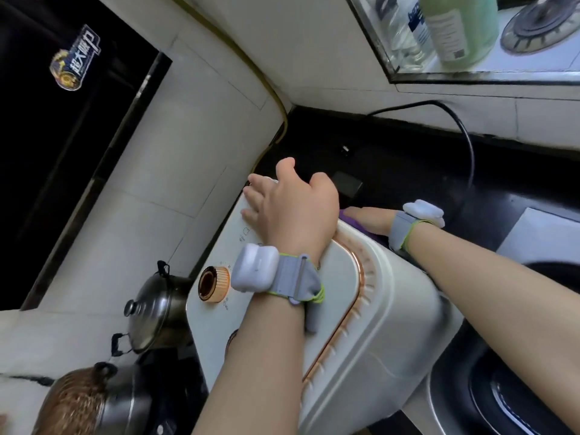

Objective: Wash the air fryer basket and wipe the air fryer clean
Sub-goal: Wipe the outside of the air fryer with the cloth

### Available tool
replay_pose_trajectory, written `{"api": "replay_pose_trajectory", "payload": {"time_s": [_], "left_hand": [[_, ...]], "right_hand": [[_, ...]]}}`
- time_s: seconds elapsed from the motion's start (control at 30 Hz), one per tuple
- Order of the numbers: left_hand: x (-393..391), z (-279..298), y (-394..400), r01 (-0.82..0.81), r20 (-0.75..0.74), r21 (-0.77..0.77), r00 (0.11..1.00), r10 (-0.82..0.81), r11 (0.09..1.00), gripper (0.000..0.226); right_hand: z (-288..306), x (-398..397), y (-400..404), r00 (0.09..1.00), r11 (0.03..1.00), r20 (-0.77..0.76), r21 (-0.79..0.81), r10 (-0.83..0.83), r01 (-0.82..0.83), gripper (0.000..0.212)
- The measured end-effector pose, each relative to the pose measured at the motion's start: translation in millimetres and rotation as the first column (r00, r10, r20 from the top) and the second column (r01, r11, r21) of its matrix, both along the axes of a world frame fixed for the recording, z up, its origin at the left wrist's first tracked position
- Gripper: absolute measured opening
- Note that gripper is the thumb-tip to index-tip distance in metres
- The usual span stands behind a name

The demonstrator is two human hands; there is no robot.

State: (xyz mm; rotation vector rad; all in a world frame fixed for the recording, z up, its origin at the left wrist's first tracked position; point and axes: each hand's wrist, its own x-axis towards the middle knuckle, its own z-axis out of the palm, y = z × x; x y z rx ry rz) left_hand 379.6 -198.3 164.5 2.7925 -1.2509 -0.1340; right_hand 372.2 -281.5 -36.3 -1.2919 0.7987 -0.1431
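A cream air fryer [376,309] with a copper trim line and a copper dial [213,283] fills the middle of the head view, standing on a dark counter. My left hand [288,208] lies flat on its top near the back edge, fingers spread, holding nothing. My right hand [370,219] reaches behind the fryer's upper back and presses a purple cloth [346,215] against it; only a corner of the cloth shows. The fryer's basket is not visible.
A black power cord [464,136] runs over the dark counter behind the fryer. Steel pots with lids [157,306] stand at the left. A green bottle [461,29] sits on the sill above. A dark sink edge [502,387] lies at the lower right.
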Motion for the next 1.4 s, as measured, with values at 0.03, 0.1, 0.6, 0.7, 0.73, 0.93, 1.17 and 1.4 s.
{"api": "replay_pose_trajectory", "payload": {"time_s": [0.03, 0.1, 0.6, 0.7, 0.73, 0.93, 1.17, 1.4], "left_hand": [[0, -1, 0, -0.005, 0.000, 0.001, 1.000, 0.005, 1.000, 0.054], [0, -2, 0, -0.003, 0.002, 0.005, 1.000, 0.003, 1.000, 0.055], [5, -5, -1, 0.007, 0.014, 0.000, 1.000, -0.007, 1.000, 0.055], [6, -5, -1, -0.003, 0.023, 0.002, 1.000, 0.003, 1.000, 0.055], [7, -4, -1, -0.008, 0.024, -0.001, 1.000, 0.008, 1.000, 0.054], [1, -2, -1, -0.040, 0.001, -0.035, 0.999, 0.041, 0.999, 0.049], [1, -1, -2, -0.039, -0.028, -0.048, 0.999, 0.038, 0.998, 0.051], [0, 5, 2, -0.053, -0.076, -0.034, 0.996, 0.050, 0.998, 0.051]], "right_hand": [[-4, -7, 3, 0.999, 1.000, -0.041, 0.025, 0.004, -0.003, 0.029], [-9, -18, 8, 0.993, 1.000, -0.114, 0.014, 0.015, -0.013, 0.038], [18, -128, 101, 0.956, 0.962, -0.271, -0.271, -0.117, 0.041, 0.032], [57, -133, 115, 0.958, 0.922, -0.150, -0.344, -0.244, 0.181, 0.034], [73, -131, 115, 0.958, 0.895, -0.086, -0.389, -0.273, 0.219, 0.034], [142, -117, 105, 0.916, 0.718, 0.230, -0.568, -0.330, 0.402, 0.035], [24, -110, 114, 0.884, 0.745, -0.183, -0.626, -0.430, 0.233, 0.024], [-36, -117, 169, 0.659, 0.738, -0.399, -0.074, -0.638, 0.671, 0.045]]}}
